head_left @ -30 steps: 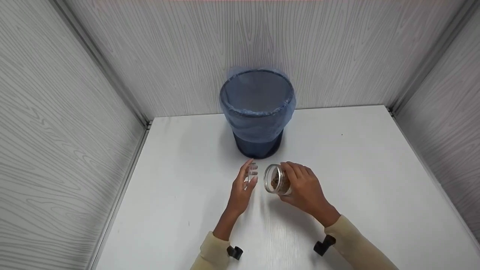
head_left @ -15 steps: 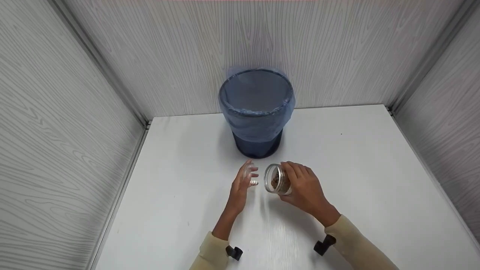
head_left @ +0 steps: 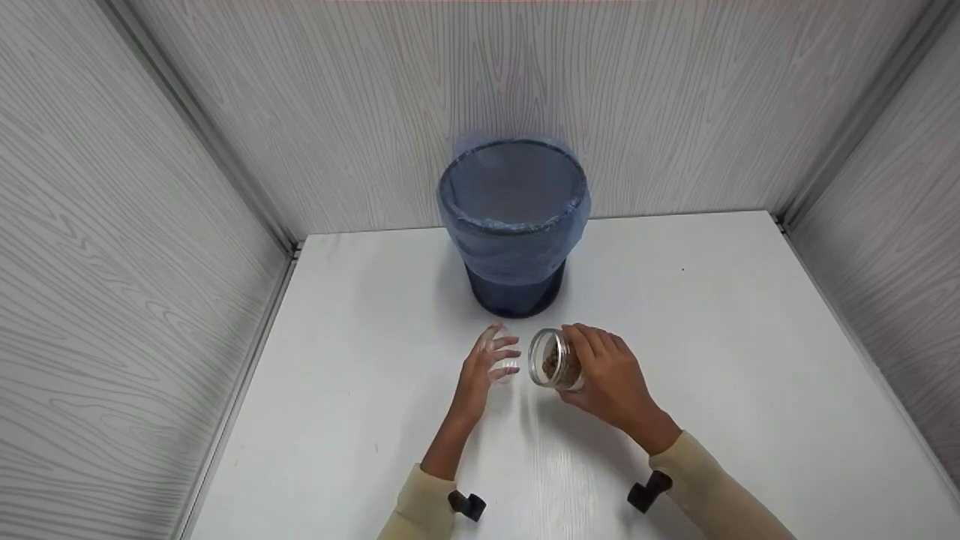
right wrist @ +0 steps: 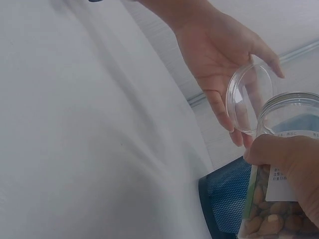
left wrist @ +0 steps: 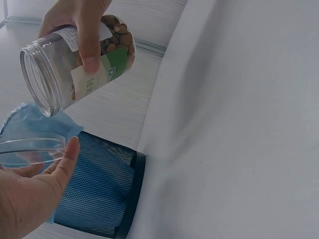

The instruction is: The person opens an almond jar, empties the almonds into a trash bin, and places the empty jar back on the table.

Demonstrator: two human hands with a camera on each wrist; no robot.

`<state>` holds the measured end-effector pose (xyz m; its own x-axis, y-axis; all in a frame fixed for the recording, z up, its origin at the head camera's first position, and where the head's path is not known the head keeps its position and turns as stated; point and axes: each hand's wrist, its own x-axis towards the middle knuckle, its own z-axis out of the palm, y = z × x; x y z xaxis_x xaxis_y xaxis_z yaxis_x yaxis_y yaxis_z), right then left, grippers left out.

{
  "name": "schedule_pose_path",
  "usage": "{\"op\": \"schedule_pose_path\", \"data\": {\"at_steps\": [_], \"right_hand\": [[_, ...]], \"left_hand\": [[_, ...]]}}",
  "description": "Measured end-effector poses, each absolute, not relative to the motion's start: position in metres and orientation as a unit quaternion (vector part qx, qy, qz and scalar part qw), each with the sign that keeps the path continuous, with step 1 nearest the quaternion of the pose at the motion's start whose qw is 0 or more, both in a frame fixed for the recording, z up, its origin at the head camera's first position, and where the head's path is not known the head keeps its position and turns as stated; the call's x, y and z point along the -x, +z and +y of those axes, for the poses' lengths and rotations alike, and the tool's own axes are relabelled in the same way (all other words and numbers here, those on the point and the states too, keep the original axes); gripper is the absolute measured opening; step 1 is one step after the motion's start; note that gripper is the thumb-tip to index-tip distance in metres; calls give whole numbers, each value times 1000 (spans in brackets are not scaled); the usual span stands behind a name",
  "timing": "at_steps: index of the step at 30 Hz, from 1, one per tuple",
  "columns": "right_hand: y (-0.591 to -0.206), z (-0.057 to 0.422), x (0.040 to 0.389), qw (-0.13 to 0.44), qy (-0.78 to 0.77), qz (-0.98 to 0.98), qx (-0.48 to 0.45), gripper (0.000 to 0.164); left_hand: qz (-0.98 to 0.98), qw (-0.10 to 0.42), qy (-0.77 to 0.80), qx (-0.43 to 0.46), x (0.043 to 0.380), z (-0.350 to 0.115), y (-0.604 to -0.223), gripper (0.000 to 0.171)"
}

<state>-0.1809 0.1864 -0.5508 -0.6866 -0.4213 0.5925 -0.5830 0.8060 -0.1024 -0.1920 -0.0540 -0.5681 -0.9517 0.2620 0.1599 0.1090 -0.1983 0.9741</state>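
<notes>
My right hand (head_left: 607,375) grips a clear screw-top jar (left wrist: 60,64) round its body, tipped on its side with the open mouth towards my left hand. Brown nuts (left wrist: 117,37) lie inside it, mostly at the base end, behind a green and cream label (left wrist: 99,74). Facing that mouth, my left hand (head_left: 472,379) holds a clear round lid (right wrist: 243,102) at its edge with spread, slightly bent fingers. A small gap separates lid and jar. Both are held above the white table (head_left: 360,315).
A mesh wastebasket (head_left: 517,292) with a blue bag liner (head_left: 517,251) stands upright just beyond my hands, by the back wall (head_left: 360,112). Grey wood-grain panels (head_left: 150,262) enclose the table at the sides. Small black devices (head_left: 469,506) sit at both wrists.
My left hand has turned, and the lid has tilted with it among the shifting fingers. The right hand and the jar have stayed in place.
</notes>
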Motion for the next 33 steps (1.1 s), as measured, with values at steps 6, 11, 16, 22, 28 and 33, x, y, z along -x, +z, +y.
{"op": "schedule_pose_path", "data": {"at_steps": [6, 11, 16, 22, 28, 33], "right_hand": [[-550, 185, 181, 283, 139, -908, -276, 108], [-550, 185, 180, 283, 137, -908, -275, 109], [-550, 185, 180, 280, 141, -909, -274, 106], [-550, 185, 180, 279, 146, -910, -271, 106], [-550, 185, 179, 276, 150, -910, -270, 107], [-551, 186, 179, 276, 152, -910, -269, 106]], "left_hand": [[575, 113, 802, -118, 191, -56, -564, 62], [550, 126, 820, -91, 192, -56, -562, 63], [546, 135, 823, -80, 191, -57, -564, 62], [548, 141, 822, -64, 192, -57, -568, 63], [539, 160, 826, -51, 192, -58, -570, 67], [516, 192, 834, -23, 193, -60, -574, 69]]}}
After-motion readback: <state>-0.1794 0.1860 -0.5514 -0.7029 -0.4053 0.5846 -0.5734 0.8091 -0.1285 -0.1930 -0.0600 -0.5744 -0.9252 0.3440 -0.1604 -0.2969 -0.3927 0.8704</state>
